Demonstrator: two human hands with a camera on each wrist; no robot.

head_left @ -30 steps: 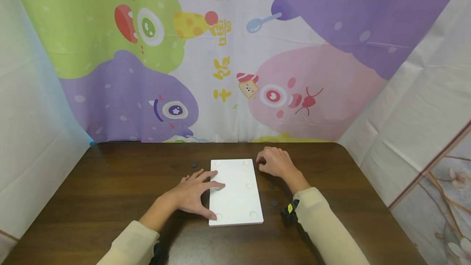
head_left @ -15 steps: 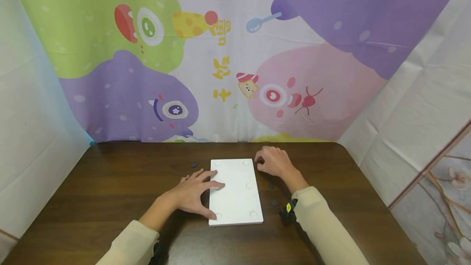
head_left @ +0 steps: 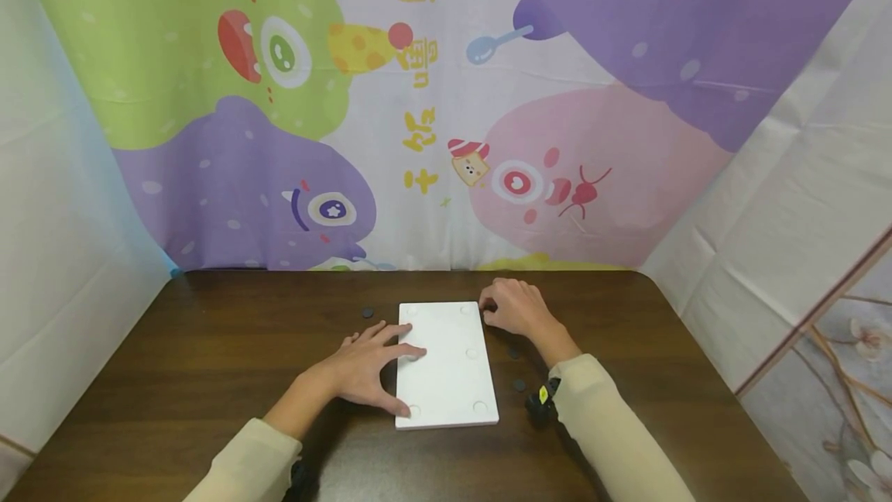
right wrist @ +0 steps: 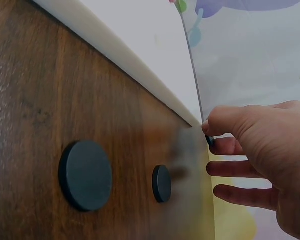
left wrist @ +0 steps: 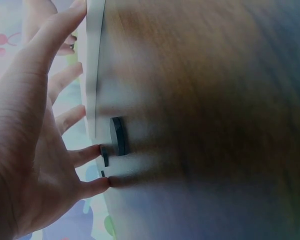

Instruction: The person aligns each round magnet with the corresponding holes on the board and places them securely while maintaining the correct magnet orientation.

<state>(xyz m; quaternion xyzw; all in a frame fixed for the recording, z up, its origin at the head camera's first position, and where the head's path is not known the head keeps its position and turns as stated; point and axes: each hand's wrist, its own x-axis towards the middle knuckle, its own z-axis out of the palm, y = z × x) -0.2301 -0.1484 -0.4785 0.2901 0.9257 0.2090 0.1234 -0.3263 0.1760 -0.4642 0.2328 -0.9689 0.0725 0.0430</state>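
Observation:
A white rectangular board (head_left: 453,378) with shallow round recesses lies on the table. My left hand (head_left: 362,370) is spread over its left side, thumb and two fingertips on the board's face. In the right wrist view, my right hand (right wrist: 262,150) pinches a small black disc (right wrist: 209,140) between thumb and index finger, mostly hidden by them. In the head view that right hand (head_left: 516,308) is close by the board's far right corner, its other fingers loosely bent.
On the brown table (head_left: 230,370), two black discs (head_left: 519,385) (right wrist: 86,175) lie right of the board. More dark discs (left wrist: 119,136) lie to its left, by the left fingertips. A cartoon-print curtain (head_left: 432,231) hangs behind the table.
My right hand has shifted slightly left, closer to the board's far right corner. The left hand and the board have stayed in place.

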